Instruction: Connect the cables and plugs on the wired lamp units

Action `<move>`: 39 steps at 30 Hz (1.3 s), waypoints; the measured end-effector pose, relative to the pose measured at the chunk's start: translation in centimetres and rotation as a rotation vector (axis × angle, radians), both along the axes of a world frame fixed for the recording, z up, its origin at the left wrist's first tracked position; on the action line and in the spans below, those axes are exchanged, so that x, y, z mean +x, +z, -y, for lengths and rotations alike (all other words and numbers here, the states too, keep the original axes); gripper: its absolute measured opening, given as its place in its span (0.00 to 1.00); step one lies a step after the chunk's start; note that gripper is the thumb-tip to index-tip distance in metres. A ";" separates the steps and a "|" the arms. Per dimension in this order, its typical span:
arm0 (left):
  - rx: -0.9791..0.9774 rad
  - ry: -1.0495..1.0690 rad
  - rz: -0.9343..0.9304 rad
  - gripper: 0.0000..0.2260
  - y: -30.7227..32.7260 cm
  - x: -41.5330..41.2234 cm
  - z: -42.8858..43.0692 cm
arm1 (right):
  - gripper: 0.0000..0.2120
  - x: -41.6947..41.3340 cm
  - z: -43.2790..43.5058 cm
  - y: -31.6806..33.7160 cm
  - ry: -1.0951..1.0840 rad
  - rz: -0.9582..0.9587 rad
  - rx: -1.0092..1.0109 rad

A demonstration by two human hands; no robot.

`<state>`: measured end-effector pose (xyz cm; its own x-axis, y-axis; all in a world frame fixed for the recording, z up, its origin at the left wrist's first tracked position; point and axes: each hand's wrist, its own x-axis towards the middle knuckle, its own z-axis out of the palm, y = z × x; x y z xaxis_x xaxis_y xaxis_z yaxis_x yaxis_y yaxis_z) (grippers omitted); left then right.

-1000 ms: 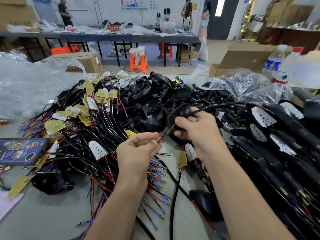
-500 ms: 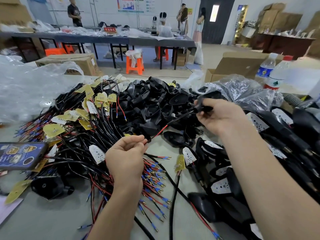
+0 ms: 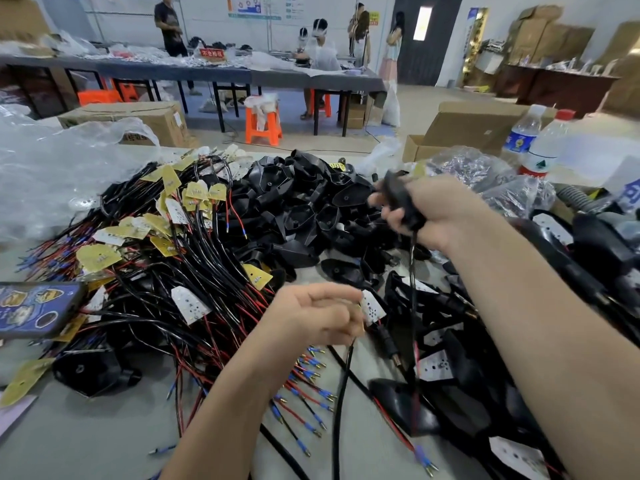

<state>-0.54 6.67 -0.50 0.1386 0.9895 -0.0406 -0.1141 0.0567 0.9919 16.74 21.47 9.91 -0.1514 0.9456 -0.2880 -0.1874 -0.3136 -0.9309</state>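
Note:
My right hand (image 3: pixel 440 213) is raised over the pile and grips a black lamp housing (image 3: pixel 401 199); a thin black cable (image 3: pixel 412 271) hangs straight down from it. My left hand (image 3: pixel 311 315) is lower, near the table, with fingers curled round a white LED board (image 3: pixel 372 306) and a black cable (image 3: pixel 341 393) that drops toward me. A heap of black lamp housings (image 3: pixel 298 209) lies in the middle. Left of it sprawls a tangle of black, red and blue wires (image 3: pixel 194 271) with yellow and white boards.
A phone (image 3: pixel 34 308) lies at the left edge. Crinkled plastic bags (image 3: pixel 52 174) are at far left and behind my right hand. Two water bottles (image 3: pixel 540 147) stand far right beside cardboard boxes. Wired lamp units (image 3: pixel 588 258) are stacked on the right. People work at tables behind.
My right hand lifted the black housing up and to the right, pulling its cable out. My left hand let go of the red wire end and moved right onto a white board.

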 end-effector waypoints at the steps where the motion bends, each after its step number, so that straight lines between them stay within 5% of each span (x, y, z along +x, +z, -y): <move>1: -0.013 0.100 0.006 0.10 -0.3 0.1 -0.3 | 0.11 -0.7 0.7 -1.0 0.043 0.107 0.026; 7: -0.094 0.293 0.147 0.08 -0.8 1.3 -1.4 | 0.18 -4.5 5.7 -7.1 0.149 0.370 0.236; 11: -0.084 0.187 0.147 0.13 -1.1 1.4 -1.1 | 0.11 -5.0 7.6 -9.2 0.286 0.275 0.148; 19: -0.058 0.108 0.281 0.17 -1.1 1.0 -1.4 | 0.24 -2.4 8.9 -10.9 0.264 -0.077 0.164; 23: -0.026 0.106 0.354 0.18 -1.2 0.8 -1.5 | 0.24 -1.5 9.5 -11.5 0.180 0.141 0.273; 27: 0.016 0.129 0.407 0.18 -1.4 0.4 -1.7 | 0.03 -0.6 10.0 -11.4 0.191 0.336 0.324; 31: -0.012 0.157 0.334 0.21 -1.6 0.4 -1.8 | 0.07 -0.2 10.1 -11.2 0.073 0.568 0.476; 39: 0.011 0.165 0.357 0.18 -1.5 0.2 -1.7 | 0.10 -0.5 10.5 -11.1 -0.027 0.726 0.548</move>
